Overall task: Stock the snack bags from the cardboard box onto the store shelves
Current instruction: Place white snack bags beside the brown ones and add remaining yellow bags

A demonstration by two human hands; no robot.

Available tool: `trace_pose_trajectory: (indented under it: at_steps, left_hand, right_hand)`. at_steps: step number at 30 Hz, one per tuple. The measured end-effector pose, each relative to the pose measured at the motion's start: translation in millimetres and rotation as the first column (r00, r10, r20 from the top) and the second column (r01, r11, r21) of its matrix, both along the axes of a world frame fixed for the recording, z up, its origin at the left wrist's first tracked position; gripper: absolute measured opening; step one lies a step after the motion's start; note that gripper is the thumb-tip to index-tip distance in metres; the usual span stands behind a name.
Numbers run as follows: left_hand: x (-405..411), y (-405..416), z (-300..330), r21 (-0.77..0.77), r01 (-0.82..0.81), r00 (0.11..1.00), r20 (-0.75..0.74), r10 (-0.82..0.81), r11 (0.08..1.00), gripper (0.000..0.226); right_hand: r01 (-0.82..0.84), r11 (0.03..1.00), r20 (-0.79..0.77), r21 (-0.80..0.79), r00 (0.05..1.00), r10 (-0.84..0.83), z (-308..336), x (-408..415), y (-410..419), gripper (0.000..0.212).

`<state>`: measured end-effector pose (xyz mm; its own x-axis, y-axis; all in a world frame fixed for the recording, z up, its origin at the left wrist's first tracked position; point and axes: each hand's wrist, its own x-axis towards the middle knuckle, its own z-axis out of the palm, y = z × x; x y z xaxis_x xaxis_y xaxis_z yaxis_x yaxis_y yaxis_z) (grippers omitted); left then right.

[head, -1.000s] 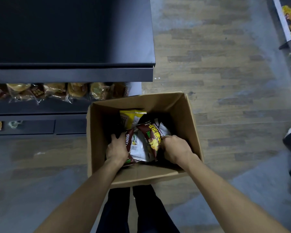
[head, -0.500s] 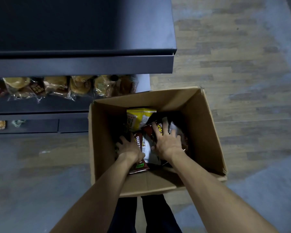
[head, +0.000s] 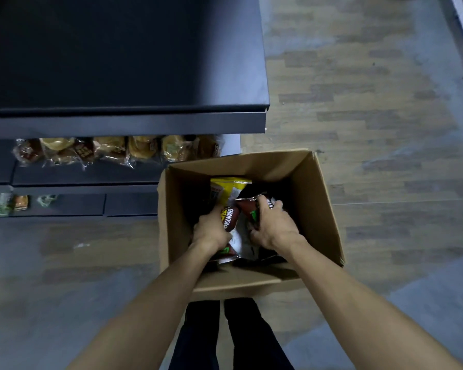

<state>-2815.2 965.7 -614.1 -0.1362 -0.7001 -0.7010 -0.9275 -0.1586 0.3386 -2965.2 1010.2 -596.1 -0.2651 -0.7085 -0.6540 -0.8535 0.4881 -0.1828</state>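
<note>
Down inside the open corrugated cardboard box (head: 318, 209), which sits on the wood-plank floor (head: 372, 102), both hands curl around crinkly, glossy dark-red snack bags (head: 231, 222): the left hand (head: 210, 232) grips one at its left edge, the right hand (head: 274, 227) another beside it. Behind them a yellow bag (head: 229, 186) stands upright, and left of the box matte black metal shelves (head: 118, 62) hold cellophane-wrapped buns (head: 112, 150), the top shelf overhanging them.
</note>
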Motion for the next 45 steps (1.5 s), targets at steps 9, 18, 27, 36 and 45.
trace_pose_trajectory:
  at_steps: [9,18,27,36,45]
  left_hand:
    - [2.1,5.2,79.2,-0.365,0.068,0.994,-0.058,-0.096,0.928,0.055]
    - [34.7,7.6,154.2,-0.706,0.179,0.975,0.034,-0.220,0.685,0.055]
    - [133.0,22.2,239.5,-0.838,0.145,0.966,0.004,-0.259,0.527,0.059]
    - [270.8,33.5,348.4,-0.943,0.034,0.996,0.004,-0.090,0.331,0.064]
    - [339.1,25.3,442.8,-0.986,-0.003,1.000,-0.003,0.000,0.165,0.062]
  right_hand:
    - [-0.054,0.985,-0.102,-0.166,0.994,0.038,72.1,-10.4,2.0,0.079]
    - [-0.094,0.905,-0.148,-0.415,0.988,0.035,149.6,7.3,9.9,0.068]
    - [-0.073,0.781,-0.128,-0.621,0.992,-0.009,229.3,89.7,28.9,0.058]
    - [-0.178,0.566,-0.178,-0.805,0.982,0.056,335.7,225.1,28.9,0.054]
    - [-0.259,0.403,-0.246,-0.878,0.966,0.084,436.8,303.0,7.4,0.054]
